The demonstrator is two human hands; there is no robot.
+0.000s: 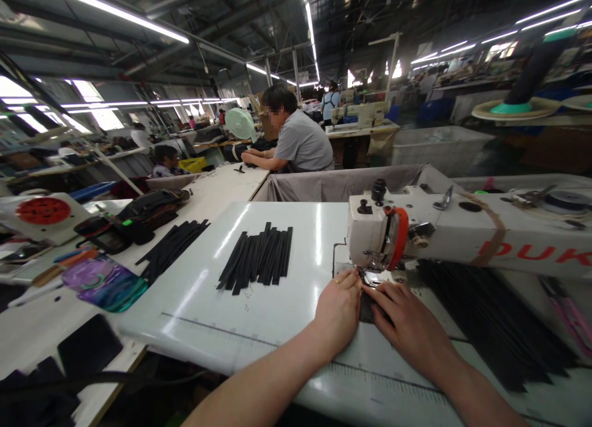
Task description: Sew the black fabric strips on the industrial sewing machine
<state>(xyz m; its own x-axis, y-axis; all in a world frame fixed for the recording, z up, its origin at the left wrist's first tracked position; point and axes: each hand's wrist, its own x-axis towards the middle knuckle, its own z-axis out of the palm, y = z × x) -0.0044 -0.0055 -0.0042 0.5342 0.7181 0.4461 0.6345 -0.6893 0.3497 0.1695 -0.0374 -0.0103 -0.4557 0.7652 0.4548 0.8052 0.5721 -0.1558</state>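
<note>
A white sewing machine (462,232) stands on the white table (277,316). Under its needle lies a narrow black strip (366,308). My left hand (337,310) presses on the strip's left side, fingers curled together near the presser foot. On the strip's right side my right hand (407,325) lies with fingers pressed flat on it. A fanned pile of black strips (259,257) lies to the left of my hands. More black strips (490,316) spread under the machine arm at the right.
Another bundle of black strips (171,245) and a dark bag (148,211) lie on the left table beside an iridescent pouch (104,282). A person in a grey shirt (300,143) works at the far table. A grey fabric bin (342,183) stands behind my table.
</note>
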